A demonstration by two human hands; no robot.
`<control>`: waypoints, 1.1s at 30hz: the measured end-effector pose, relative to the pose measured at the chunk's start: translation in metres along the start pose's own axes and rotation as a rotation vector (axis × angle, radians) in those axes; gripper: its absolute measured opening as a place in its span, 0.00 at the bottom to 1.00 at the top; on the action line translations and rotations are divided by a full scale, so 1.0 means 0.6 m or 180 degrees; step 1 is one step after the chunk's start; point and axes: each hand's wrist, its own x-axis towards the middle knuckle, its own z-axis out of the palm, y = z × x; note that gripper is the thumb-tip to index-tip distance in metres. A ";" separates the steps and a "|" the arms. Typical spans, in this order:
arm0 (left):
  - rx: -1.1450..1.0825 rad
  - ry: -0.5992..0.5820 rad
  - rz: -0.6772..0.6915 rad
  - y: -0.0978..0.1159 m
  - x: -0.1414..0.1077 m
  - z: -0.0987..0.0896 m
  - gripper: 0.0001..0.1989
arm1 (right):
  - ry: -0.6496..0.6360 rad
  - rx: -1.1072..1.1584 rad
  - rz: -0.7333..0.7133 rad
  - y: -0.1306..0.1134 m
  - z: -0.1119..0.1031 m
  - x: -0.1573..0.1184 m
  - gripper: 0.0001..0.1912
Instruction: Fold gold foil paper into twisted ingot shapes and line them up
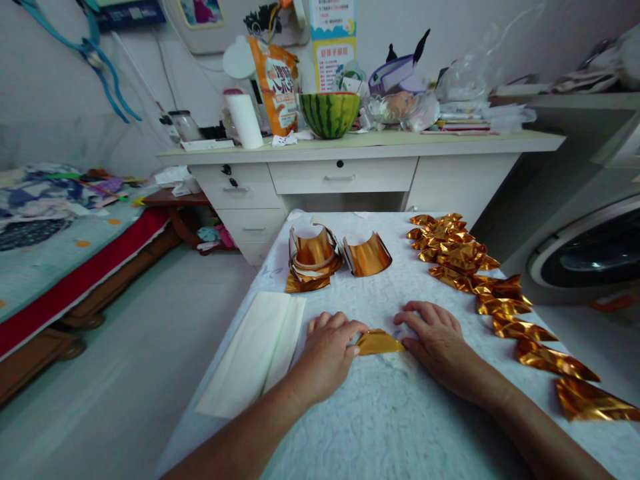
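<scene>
A small folded piece of gold foil paper (379,342) lies on the cloth-covered table between my hands. My left hand (327,347) has its left corner between thumb and index finger. At the right corner, the thumb of my right hand (440,340) touches the paper or rests just beside it, with the other fingers apart from the thumb and bent over the cloth. Beyond my hands stand two curved stacks of gold foil sheets, one on the left (314,257) and one on the right (369,255). Folded gold foil pieces (463,257) run down the table's right side.
White paper sheets (255,353) lie left of my left arm. Behind the table stands a white desk (345,175) bearing a cut watermelon (330,115), an orange pouch (277,90) and a paper roll (244,120). A bed (100,247) is at left, a washing machine (585,220) at right.
</scene>
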 end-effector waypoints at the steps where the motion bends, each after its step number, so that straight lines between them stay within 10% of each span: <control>1: 0.0010 -0.0017 -0.0006 0.001 0.000 -0.001 0.18 | 0.0040 0.0081 0.0007 -0.001 -0.005 0.002 0.11; 5: 0.0048 -0.0026 0.0032 0.001 0.000 -0.002 0.18 | 0.0394 0.0369 -0.0042 -0.027 -0.024 0.005 0.09; 13: -0.0002 -0.0145 0.0103 -0.006 0.002 -0.002 0.19 | -0.0366 0.0613 -0.0466 -0.079 0.000 0.009 0.08; 27: -0.0260 -0.0752 0.0221 -0.027 0.010 -0.035 0.27 | -0.0521 0.0226 -0.0146 -0.094 0.004 0.017 0.05; 33: -0.0223 -0.0369 0.0114 -0.018 0.008 -0.023 0.18 | -0.0464 0.0088 -0.0064 -0.103 0.005 0.016 0.04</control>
